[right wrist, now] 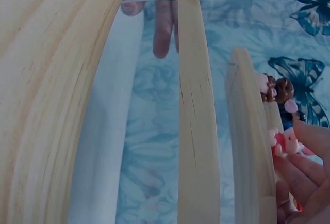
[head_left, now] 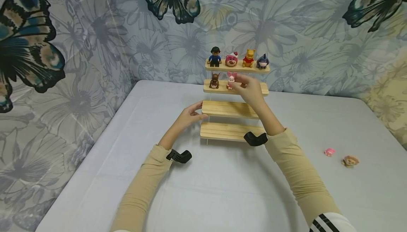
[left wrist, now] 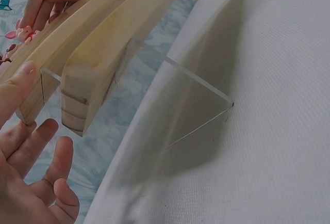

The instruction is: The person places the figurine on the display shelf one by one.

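Note:
A pink piglet figurine stands on the second tier from the top of a wooden four-tier display stand. My right hand pinches it between thumb and fingers; the right wrist view shows the piglet close against the plank. To its left sits a brown figurine. My left hand grips the left end of the third tier, thumb on one face and a fingertip on the other. In the left wrist view the other fingers of that hand are spread loosely below.
On the top tier stand a blue-shirted figure, a pink bear head, a yellow bear and a grey-blue donkey. A small pink figurine and a tan one lie on the white tablecloth at right.

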`<state>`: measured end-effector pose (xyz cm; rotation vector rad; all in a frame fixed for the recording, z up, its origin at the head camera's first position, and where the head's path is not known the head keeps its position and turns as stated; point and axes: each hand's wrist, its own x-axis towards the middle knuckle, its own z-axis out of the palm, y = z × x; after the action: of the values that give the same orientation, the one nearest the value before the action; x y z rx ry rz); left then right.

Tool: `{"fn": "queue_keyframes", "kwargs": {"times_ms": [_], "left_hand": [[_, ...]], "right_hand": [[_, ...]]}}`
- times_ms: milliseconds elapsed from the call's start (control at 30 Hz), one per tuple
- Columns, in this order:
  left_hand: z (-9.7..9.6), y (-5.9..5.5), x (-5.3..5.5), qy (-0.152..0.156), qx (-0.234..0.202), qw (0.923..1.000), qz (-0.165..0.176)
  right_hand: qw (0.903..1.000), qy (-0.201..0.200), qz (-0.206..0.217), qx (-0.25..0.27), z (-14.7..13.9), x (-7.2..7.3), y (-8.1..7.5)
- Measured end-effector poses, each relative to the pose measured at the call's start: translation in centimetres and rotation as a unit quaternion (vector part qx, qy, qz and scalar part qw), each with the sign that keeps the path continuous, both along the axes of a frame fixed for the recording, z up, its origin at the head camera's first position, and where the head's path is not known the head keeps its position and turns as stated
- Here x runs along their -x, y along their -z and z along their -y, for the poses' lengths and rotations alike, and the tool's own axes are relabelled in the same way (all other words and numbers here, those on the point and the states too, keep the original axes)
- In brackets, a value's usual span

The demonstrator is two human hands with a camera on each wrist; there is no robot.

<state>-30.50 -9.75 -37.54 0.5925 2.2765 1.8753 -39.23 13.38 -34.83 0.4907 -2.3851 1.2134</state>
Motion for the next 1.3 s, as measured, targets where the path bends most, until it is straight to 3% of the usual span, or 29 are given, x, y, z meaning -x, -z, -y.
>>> {"fn": "queue_keyframes", "kwargs": {"times_ms": [267, 567, 1067, 1300], "left_hand": [[0.1, 1.7, 1.1, 0.009, -0.004, 0.9999, -0.014], [0.0, 1.6, 1.0, 0.001, 0.004, 1.0, -0.005], [0.2, 1.8, 1.1, -0.004, 0.011, 0.9999, -0.01], [0.1, 1.7, 1.1, 0.001, 0.004, 0.9999, -0.015]], "right_hand": [[0.9999, -0.006, -0.009, 0.006, -0.2, -1.1, -0.2], [0.9989, -0.018, 0.027, 0.034, -1.1, -2.2, -0.3], [0.9997, 0.019, -0.011, 0.005, -2.9, -2.8, 0.1], [0.9995, 0.01, 0.007, 0.028, -4.5, -2.7, 0.9]]}}
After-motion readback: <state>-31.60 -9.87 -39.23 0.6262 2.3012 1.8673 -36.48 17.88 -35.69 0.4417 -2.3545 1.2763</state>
